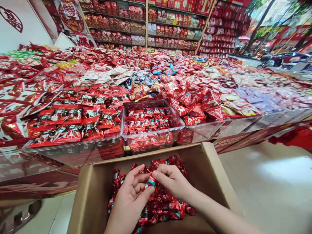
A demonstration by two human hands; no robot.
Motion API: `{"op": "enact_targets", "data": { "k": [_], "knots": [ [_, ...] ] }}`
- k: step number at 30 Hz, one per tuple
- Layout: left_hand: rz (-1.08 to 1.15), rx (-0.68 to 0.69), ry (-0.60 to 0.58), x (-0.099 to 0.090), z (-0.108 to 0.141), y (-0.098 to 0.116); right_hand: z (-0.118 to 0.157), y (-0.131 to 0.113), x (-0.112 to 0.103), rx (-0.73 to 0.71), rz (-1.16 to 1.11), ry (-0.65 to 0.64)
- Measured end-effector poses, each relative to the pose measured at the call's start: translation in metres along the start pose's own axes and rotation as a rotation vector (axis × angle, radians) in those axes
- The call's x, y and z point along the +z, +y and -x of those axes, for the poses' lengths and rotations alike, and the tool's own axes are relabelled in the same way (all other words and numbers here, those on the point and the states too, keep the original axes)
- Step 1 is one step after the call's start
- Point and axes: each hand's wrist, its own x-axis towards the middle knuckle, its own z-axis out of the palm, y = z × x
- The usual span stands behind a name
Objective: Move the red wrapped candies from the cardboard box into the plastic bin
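Observation:
Both my hands are down inside an open cardboard box [209, 169] that holds a heap of small red-wrapped candies [165, 208]. My left hand [129, 198] is cupped palm-up over the heap, with one red and teal candy [150, 182] pinched against its thumb. My right hand [172, 180] grips the same candy from the right with its fingertips. Just beyond the box, a clear plastic bin [151, 136] partly filled with similar red candies sits at the counter's front edge.
A wide counter carries several clear bins heaped with red packets, such as the bin [73, 146] on the left and another [209, 126] on the right. Shelves [146, 26] of red goods line the back. Pale tiled floor [268, 182] lies to the right.

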Motion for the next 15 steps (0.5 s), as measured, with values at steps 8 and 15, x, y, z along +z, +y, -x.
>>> {"op": "enact_targets", "data": {
  "k": [8, 15],
  "knots": [
    [-0.070, -0.023, -0.028, 0.002, 0.000, -0.003, 0.003, 0.015, 0.004, 0.154, -0.288, 0.021],
    [-0.033, -0.013, 0.027, 0.003, 0.001, -0.007, 0.005, 0.010, 0.000, 0.169, -0.379, -0.035]
  ]
}}
